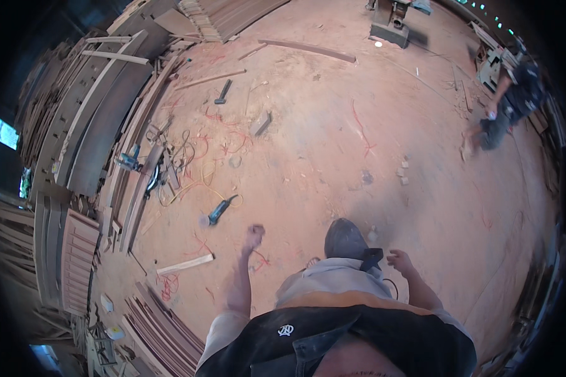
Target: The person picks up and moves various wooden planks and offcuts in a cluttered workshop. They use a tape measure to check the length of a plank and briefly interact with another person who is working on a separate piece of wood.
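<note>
My left hand (255, 236) hangs in the air over the floor, its fingers curled into a loose fist. Nothing shows in it, though it is slightly blurred. On the other side of my body, my right hand (401, 261) is raised with bent fingers apart, holding nothing visible. Between them, a dark cloth shape (344, 239), seemingly my trouser knee, shows beyond my shirt (333, 284). Nearest to my left hand on the floor lies a blue-green angle grinder (219, 211). A pale wooden strip (185, 264) lies nearer to me.
Stacked boards (110, 125) and a panelled door (80, 261) line the left, with planks (163, 330) at lower left. Blue power tools (130, 158), cords and a hammer-like tool (223, 92) lie on the floor. A co-worker (516, 103) bends at the right; a machine (391, 28) stands far off.
</note>
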`<action>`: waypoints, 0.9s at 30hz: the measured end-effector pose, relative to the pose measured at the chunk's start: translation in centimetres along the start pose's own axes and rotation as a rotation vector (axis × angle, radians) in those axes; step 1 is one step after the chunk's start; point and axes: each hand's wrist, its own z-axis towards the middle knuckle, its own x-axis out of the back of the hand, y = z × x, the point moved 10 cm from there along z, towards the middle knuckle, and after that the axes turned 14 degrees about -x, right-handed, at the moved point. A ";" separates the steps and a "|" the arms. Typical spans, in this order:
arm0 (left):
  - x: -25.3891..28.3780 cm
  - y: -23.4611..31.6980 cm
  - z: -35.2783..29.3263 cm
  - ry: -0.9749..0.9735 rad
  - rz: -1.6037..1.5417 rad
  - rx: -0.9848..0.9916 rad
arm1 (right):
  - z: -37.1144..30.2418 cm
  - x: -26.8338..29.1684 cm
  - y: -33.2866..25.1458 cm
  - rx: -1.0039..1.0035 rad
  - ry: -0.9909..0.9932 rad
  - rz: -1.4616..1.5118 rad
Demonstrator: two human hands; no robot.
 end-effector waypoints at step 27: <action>22.0 9.8 88.8 -0.085 0.468 -0.072 | 48.9 2.1 -116.2 0.289 -0.037 -0.203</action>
